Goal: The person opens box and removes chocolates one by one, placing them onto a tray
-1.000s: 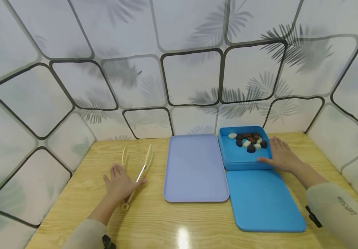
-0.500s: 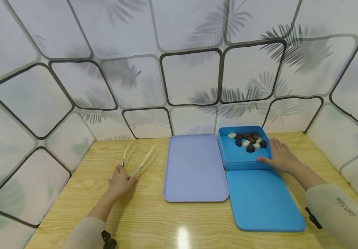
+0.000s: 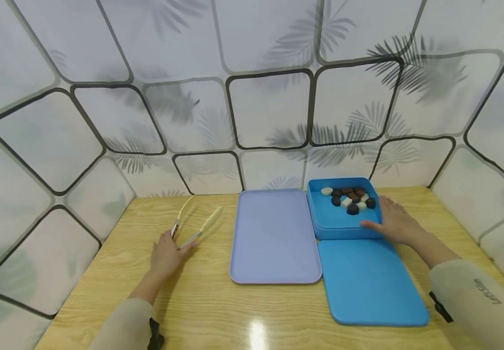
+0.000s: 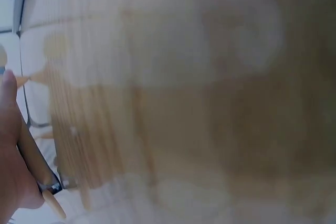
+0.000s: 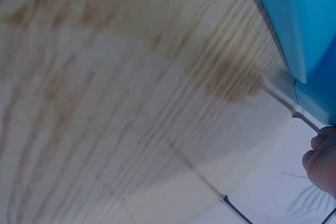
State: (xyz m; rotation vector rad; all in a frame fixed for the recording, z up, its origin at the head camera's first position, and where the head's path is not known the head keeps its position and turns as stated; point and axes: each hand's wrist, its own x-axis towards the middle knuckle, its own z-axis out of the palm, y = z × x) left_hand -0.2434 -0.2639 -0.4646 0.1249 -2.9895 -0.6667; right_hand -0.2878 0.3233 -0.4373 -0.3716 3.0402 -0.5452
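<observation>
Tongs [image 3: 210,221] with pale yellow tips are at nine o'clock from the lavender tray [image 3: 274,238], their two arms apart and the tips aimed at about one o'clock. Nearest to the viewer, two pale sleeves come in over the wooden table [image 3: 208,311], the left sleeve [image 3: 120,326] from seven o'clock and the right sleeve [image 3: 475,297] from four. Just past them, at four o'clock from the tray and just beside its edge, a flat blue lid [image 3: 373,284] lies on the table. The left hand [image 3: 166,255] holds the tongs, its thumb set off from the fingers and against one arm; how far the fingers curl beneath cannot be told from the head view, while the left wrist view shows part of the tongs against the palm at eight o'clock. Farther on, between two and three o'clock from the tray, is a blue box [image 3: 344,233]. The right hand [image 3: 395,223] rests against its three-o'clock side, fingers straight and close together, thumb spread out along the near corner. Inside, dark, brown and white pieces [image 3: 353,209] sit mostly toward one o'clock. Farthest, at twelve, rises a pale wall covering [image 3: 269,112] with dark rounded outlines and leaf shapes.
</observation>
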